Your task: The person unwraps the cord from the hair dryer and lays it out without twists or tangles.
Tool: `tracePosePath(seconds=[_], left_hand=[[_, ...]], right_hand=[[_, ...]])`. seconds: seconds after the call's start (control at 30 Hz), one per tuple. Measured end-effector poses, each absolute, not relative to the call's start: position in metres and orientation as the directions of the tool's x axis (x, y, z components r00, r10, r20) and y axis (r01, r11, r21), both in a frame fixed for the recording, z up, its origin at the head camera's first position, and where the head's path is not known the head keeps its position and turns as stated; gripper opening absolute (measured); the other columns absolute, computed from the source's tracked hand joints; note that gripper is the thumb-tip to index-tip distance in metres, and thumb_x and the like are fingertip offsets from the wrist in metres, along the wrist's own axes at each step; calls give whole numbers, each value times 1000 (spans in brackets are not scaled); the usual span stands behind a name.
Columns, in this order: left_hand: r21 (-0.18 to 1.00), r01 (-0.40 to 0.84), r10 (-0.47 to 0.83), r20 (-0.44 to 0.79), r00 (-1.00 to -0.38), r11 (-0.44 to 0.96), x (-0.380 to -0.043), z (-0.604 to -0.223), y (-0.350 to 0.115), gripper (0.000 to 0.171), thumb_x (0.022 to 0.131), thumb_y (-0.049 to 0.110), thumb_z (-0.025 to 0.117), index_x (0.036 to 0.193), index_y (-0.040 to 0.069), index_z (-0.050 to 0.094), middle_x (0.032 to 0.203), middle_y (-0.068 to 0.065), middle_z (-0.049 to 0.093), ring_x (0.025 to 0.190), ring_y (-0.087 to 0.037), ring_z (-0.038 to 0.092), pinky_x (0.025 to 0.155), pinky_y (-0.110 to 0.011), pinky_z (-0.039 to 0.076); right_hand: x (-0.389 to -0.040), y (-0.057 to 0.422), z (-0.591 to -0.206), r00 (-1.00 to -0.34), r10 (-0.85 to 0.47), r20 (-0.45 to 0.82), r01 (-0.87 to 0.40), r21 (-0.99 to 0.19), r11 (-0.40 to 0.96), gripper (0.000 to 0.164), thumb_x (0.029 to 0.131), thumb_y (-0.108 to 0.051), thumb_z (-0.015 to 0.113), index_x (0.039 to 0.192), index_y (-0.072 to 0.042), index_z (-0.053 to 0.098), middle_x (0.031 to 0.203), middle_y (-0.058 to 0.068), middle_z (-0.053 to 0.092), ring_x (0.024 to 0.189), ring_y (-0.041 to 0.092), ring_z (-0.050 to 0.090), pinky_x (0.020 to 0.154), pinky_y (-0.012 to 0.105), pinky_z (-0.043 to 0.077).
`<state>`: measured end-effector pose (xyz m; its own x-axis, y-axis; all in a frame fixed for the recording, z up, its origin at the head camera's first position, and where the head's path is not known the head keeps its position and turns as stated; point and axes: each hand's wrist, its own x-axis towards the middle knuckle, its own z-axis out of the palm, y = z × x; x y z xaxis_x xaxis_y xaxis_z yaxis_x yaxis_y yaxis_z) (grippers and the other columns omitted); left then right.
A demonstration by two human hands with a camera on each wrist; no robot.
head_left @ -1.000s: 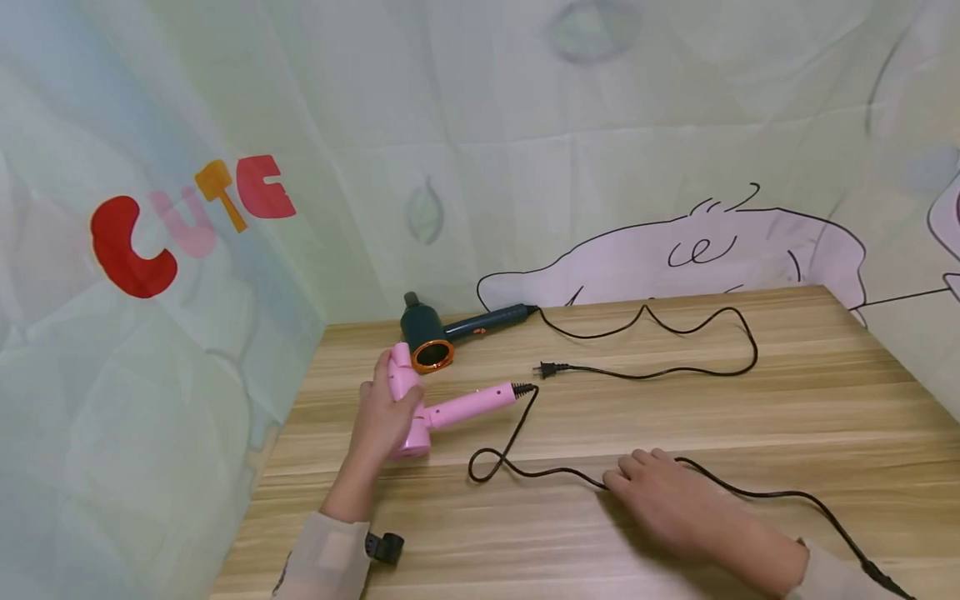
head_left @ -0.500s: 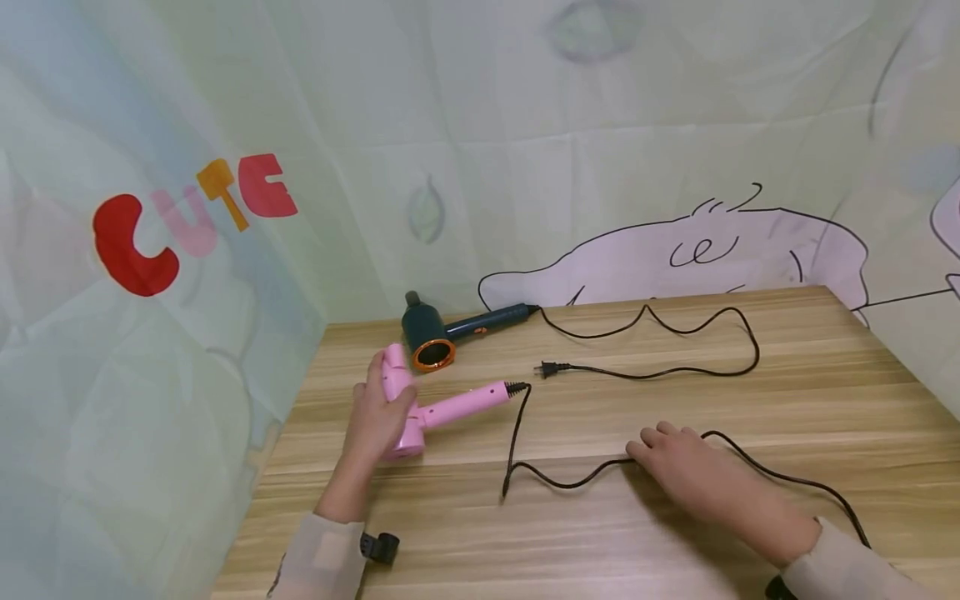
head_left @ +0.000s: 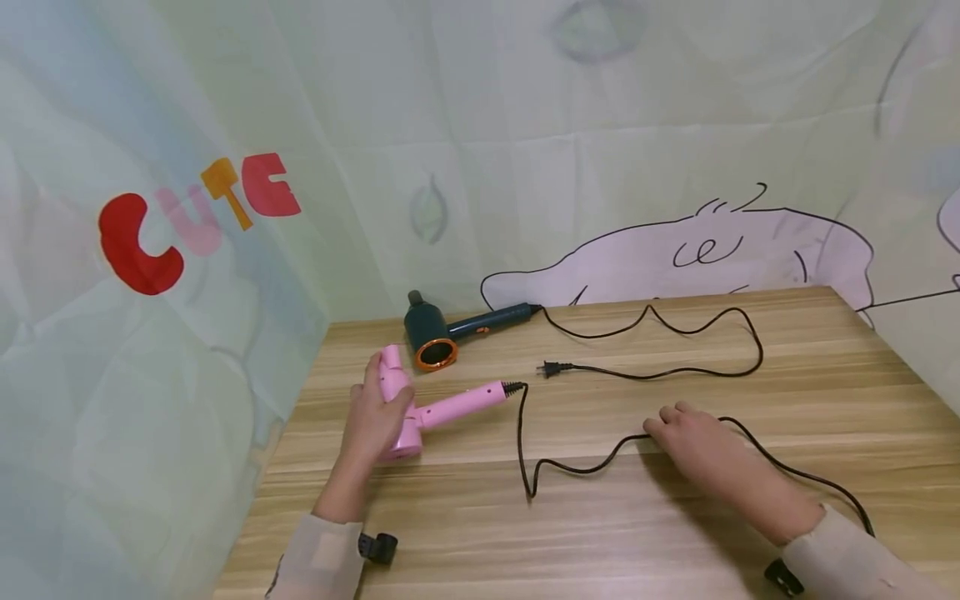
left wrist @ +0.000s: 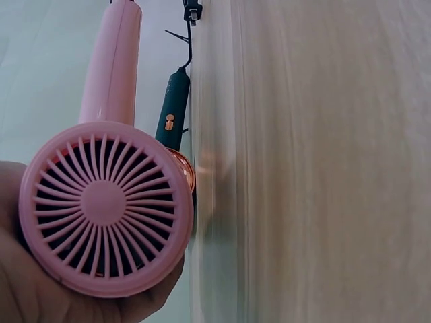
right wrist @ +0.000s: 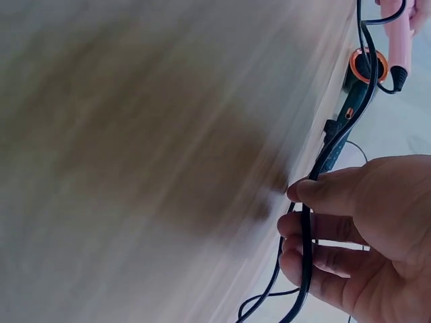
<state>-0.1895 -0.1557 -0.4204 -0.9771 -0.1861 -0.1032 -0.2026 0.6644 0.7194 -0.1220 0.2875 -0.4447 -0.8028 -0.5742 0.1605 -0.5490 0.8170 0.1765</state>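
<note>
My left hand (head_left: 375,421) grips the body of a pink hair dryer (head_left: 461,406), fingers and thumb wrapped round it. Its handle points right, toward the middle of the table. In the left wrist view the slotted round grille (left wrist: 103,203) of the pink dryer faces the camera. From the handle's end a black cord (head_left: 573,471) runs in bends to my right hand (head_left: 701,446). Thumb and index finger pinch this cord in the right wrist view, and it passes across the other fingers. Beyond the right hand the cord trails toward the front right.
Behind the pink dryer lies a dark green hair dryer (head_left: 491,320) with an orange ring. Its cord loops to the right and back to a two-prong plug (head_left: 551,368). The wooden table (head_left: 465,533) meets a printed cloth backdrop (head_left: 495,183) along its back and left.
My right hand has drawn the cord to the right and away from me. The loop near the dryer has opened into a bend. The pink dryer has shifted slightly left.
</note>
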Motion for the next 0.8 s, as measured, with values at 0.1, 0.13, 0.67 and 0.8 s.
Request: tracePosePath(seconds=[0.1,0.13,0.67,0.8], left_hand=[[717,-209,-190,-109,-976,665,-190,-421,-156,82,100,40,55,164,30,4,136,-24,40,104,-39,55,71,-38,54],[717,-216,-193,-115,-974,663,-190,-420,-156,83,100,40,55,164,31,4,136,-23,39,104,-39,55,71,-38,54],[658,-247,-188,-161,-969,711,-187,-421,-185,85,101,43,52,164,28,-2,140,-27,35,104,-40,53,69,-39,53],[621,-243,-183,-160,-970,745,-189,-421,-196,86,100,44,52,164,25,-3,139,-29,35,100,-38,54,66,-37,52]], right_hand=[[-125,291,-443,-797,-577,178,-536,231,812,26,76,10,75,93,-8,68,78,5,58,73,23,55,58,35,50],[-126,293,-443,-798,-574,184,-528,244,813,25,75,10,76,91,-8,69,78,5,58,74,23,56,59,36,51],[-138,330,-440,-842,-506,188,-477,178,861,22,75,15,75,87,-3,71,75,8,59,66,21,57,58,37,54],[-140,336,-441,-862,-477,171,-456,148,878,19,79,14,72,87,-2,67,73,8,57,63,22,57,54,37,53]])
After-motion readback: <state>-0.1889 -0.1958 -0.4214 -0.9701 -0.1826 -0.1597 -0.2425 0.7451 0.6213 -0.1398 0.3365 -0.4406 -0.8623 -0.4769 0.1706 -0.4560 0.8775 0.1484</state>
